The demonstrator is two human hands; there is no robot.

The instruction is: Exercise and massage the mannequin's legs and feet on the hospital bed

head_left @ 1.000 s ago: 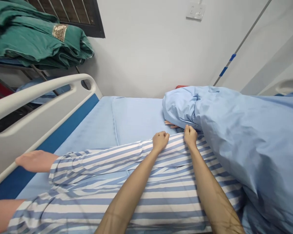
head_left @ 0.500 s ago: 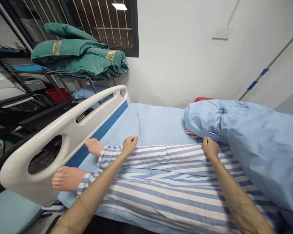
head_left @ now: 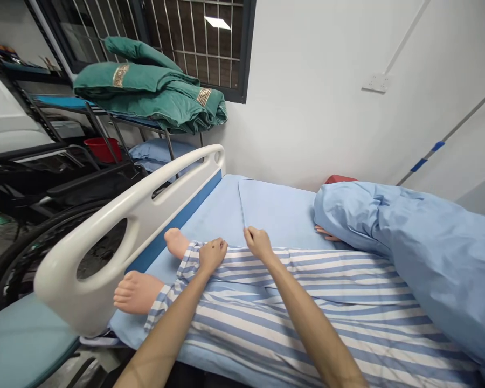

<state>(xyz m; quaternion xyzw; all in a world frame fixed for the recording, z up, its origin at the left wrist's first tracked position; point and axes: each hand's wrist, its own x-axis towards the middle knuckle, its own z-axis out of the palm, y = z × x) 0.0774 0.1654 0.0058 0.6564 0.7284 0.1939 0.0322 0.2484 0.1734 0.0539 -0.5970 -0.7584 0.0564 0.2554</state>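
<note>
A figure in blue-and-white striped trousers (head_left: 307, 302) lies on a hospital bed with a light blue sheet (head_left: 267, 210). Two bare feet (head_left: 139, 291) point toward the white footboard (head_left: 117, 226). My left hand (head_left: 212, 253) is closed on the striped cloth near the far ankle. My right hand (head_left: 258, 242) pinches the upper edge of the same trouser leg a little to the right. A light blue duvet (head_left: 408, 242) is bunched over the figure's upper body at the right, and a hand (head_left: 327, 233) peeks out from under it.
Folded green blankets (head_left: 153, 94) lie on a metal rack by a barred window. Below are a red basin (head_left: 101, 148), a blue pillow (head_left: 157, 151) and a wheelchair (head_left: 44, 215). A white wall with a socket (head_left: 375, 82) runs behind the bed.
Both my hands have slid left along the striped trousers from the duvet's edge to near the ankles; the right hand moved last. The view has turned left, showing the feet and footboard.
</note>
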